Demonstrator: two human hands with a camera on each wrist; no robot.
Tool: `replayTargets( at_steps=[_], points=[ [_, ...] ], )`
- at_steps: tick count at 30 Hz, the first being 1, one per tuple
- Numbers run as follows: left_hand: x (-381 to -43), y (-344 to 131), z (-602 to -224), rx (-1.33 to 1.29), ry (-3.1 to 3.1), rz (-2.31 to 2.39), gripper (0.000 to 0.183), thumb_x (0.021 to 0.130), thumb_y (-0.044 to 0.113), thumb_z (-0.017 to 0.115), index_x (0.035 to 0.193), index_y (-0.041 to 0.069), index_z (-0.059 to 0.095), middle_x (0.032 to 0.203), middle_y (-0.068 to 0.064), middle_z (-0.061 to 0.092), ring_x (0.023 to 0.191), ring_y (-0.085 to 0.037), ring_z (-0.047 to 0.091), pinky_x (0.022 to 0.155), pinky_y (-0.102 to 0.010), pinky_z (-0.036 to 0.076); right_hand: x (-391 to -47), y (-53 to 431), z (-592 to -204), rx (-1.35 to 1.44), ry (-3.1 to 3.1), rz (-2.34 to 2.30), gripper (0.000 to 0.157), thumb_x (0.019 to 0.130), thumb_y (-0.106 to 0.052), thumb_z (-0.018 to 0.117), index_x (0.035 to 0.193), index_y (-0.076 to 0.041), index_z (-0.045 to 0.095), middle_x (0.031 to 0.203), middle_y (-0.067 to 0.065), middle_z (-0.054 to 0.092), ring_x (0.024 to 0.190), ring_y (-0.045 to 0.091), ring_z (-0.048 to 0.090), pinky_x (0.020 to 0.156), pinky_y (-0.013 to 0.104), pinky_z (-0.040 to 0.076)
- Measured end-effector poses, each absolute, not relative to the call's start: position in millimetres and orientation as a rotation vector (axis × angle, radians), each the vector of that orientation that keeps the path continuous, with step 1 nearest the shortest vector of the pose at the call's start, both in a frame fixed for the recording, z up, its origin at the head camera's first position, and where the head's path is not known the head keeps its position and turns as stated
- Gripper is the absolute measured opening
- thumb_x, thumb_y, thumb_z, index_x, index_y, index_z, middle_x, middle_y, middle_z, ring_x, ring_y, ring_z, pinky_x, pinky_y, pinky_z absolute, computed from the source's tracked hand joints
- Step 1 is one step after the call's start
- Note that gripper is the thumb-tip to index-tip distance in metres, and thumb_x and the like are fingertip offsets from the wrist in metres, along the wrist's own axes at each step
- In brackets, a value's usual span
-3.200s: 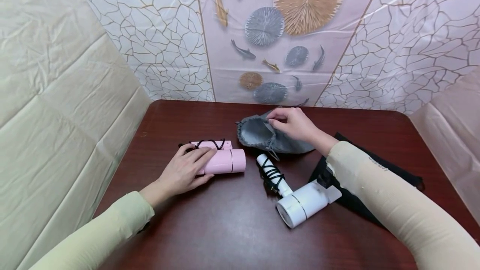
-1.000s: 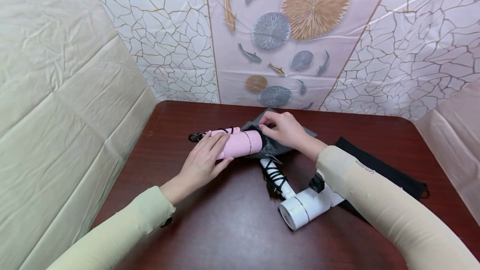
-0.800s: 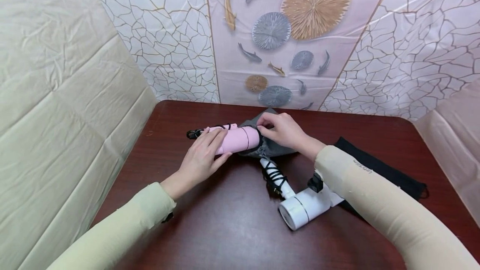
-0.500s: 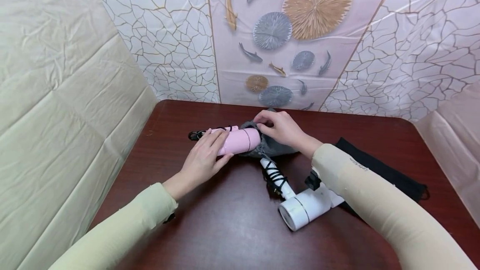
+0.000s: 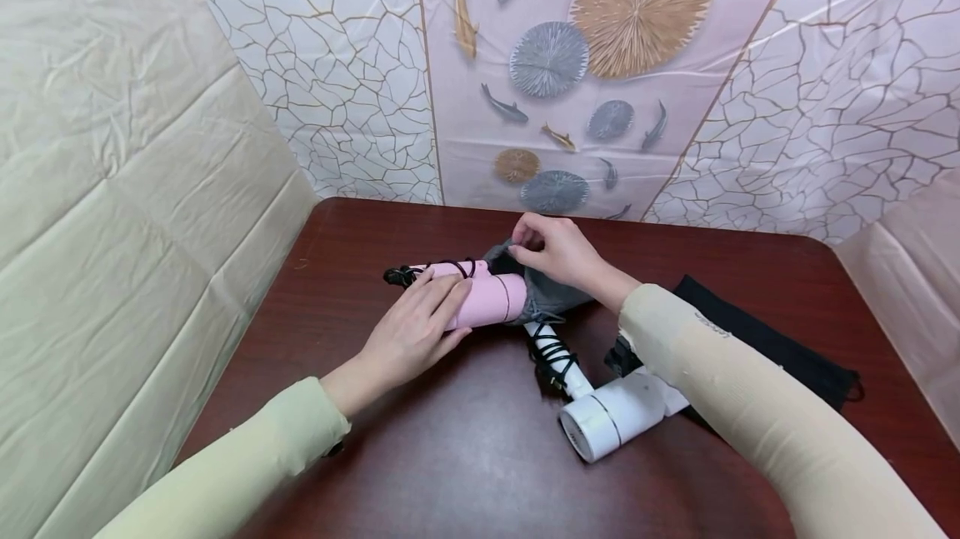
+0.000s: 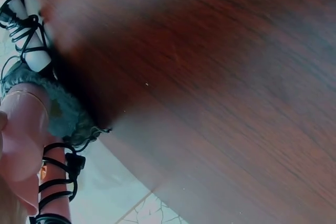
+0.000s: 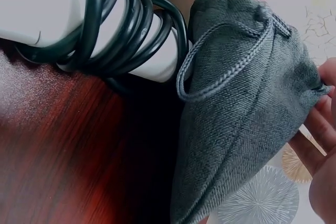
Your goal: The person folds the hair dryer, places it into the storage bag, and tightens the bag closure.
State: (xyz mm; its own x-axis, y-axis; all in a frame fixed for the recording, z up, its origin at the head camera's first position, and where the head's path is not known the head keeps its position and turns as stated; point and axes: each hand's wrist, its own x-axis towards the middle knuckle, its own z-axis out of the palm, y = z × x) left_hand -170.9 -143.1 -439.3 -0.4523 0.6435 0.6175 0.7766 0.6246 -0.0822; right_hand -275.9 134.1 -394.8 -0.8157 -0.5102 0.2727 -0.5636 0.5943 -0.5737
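Observation:
My left hand (image 5: 408, 331) grips a pink hair dryer (image 5: 491, 301) from above, thumb along its near side. Its handle is folded beside the barrel, with black cord wound round it, as the left wrist view shows. The barrel's front end is right at the mouth of a grey drawstring bag (image 5: 555, 293). My right hand (image 5: 562, 256) pinches the bag's rim and holds it up; in the right wrist view the cloth (image 7: 241, 108) hangs from those fingers with a loop of drawstring on its side.
A white hair dryer (image 5: 618, 418), handle wrapped in black cord (image 5: 553, 356), lies just in front of the bag. Partly under the right forearm is a black cloth pouch (image 5: 772, 343). The brown table (image 5: 465, 456) ends at a patterned backdrop behind.
The left hand has brought the pink hair dryer rightward and away from me to the grey bag's mouth. Since half a second ago, the right hand has lifted the bag's rim a little.

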Motion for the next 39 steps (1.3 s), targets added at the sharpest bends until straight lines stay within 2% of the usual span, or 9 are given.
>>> replayTargets(
  at_steps=[5,11,14,17,20,23,33,36,39],
  points=[
    [-169.7,-143.7,-440.7,-1.155,-2.173,-0.195,0.069,0.089,0.025,0.087,0.143,-0.007,0.058,0.132,-0.023,0.066,0.122,-0.035,0.066,0.118,-0.053,0.046,-276.7,130.7,-394.1,0.914,-2.731,0.980,0.011,0.097,-0.015,0.077,0.099,-0.010,0.067,0.092,0.005,0.074,0.085,0.021,0.069,0.080,0.041,0.057],
    [-169.5,-145.1,-441.1,-1.188,-2.130,-0.047,0.066,0.093,0.028,0.083,0.143,-0.007,0.058,0.134,-0.023,0.065,0.122,-0.036,0.067,0.120,-0.051,0.044,-279.1,126.4,-393.4,0.904,-2.751,0.917,0.013,0.098,-0.018,0.077,0.100,-0.012,0.066,0.092,0.004,0.074,0.084,0.020,0.069,0.077,0.040,0.056],
    [-169.1,-147.5,-441.8,-1.221,-2.075,0.053,0.059,0.099,0.029,0.074,0.143,-0.007,0.059,0.135,-0.025,0.066,0.125,-0.039,0.066,0.119,-0.051,0.045,-280.2,124.6,-392.9,0.907,-2.767,0.881,0.014,0.098,-0.019,0.077,0.099,-0.012,0.065,0.091,0.004,0.074,0.083,0.020,0.070,0.076,0.041,0.056],
    [-169.1,-149.4,-441.5,-1.260,-2.003,0.128,0.048,0.107,0.027,0.060,0.141,-0.007,0.060,0.136,-0.027,0.066,0.128,-0.040,0.065,0.119,-0.051,0.045,-281.6,123.0,-393.7,0.923,-2.784,0.825,0.013,0.098,-0.020,0.076,0.099,-0.013,0.064,0.091,0.003,0.074,0.083,0.020,0.070,0.075,0.041,0.056],
    [-169.5,-150.0,-439.2,-1.290,-1.929,0.183,0.040,0.113,0.018,0.046,0.140,-0.007,0.062,0.136,-0.027,0.066,0.129,-0.040,0.066,0.119,-0.051,0.045,-282.1,122.1,-393.9,0.939,-2.784,0.784,0.013,0.098,-0.020,0.076,0.099,-0.013,0.064,0.092,0.003,0.075,0.083,0.019,0.070,0.074,0.040,0.057],
    [-170.0,-149.0,-435.8,-1.307,-1.881,0.223,0.038,0.113,0.010,0.040,0.138,-0.007,0.062,0.137,-0.027,0.066,0.128,-0.040,0.066,0.119,-0.051,0.045,-280.9,121.4,-392.4,0.938,-2.763,0.788,0.012,0.098,-0.018,0.076,0.098,-0.013,0.065,0.090,0.003,0.075,0.081,0.019,0.070,0.073,0.040,0.057],
    [-175.3,-146.0,-433.3,-1.294,-1.911,0.232,0.040,0.114,0.014,0.039,0.141,-0.006,0.061,0.140,-0.026,0.065,0.131,-0.038,0.065,0.119,-0.050,0.045,-273.4,116.1,-387.8,0.977,-2.683,0.917,0.010,0.098,-0.015,0.076,0.099,-0.011,0.067,0.091,0.004,0.074,0.081,0.020,0.070,0.074,0.040,0.057],
    [-180.3,-145.9,-431.8,-1.276,-1.929,0.215,0.041,0.114,0.020,0.044,0.142,-0.006,0.061,0.140,-0.026,0.065,0.131,-0.038,0.064,0.118,-0.050,0.046,-271.3,116.2,-386.6,0.945,-2.697,1.009,0.010,0.099,-0.015,0.076,0.100,-0.010,0.068,0.094,0.005,0.073,0.081,0.020,0.068,0.072,0.038,0.054],
    [-185.4,-145.9,-429.1,-1.255,-1.951,0.195,0.045,0.110,0.026,0.056,0.142,-0.006,0.060,0.139,-0.027,0.065,0.131,-0.039,0.064,0.118,-0.050,0.046,-269.0,116.3,-385.4,0.915,-2.706,1.099,0.009,0.100,-0.014,0.075,0.100,-0.010,0.067,0.094,0.005,0.072,0.079,0.019,0.065,0.068,0.035,0.051]
  ],
)
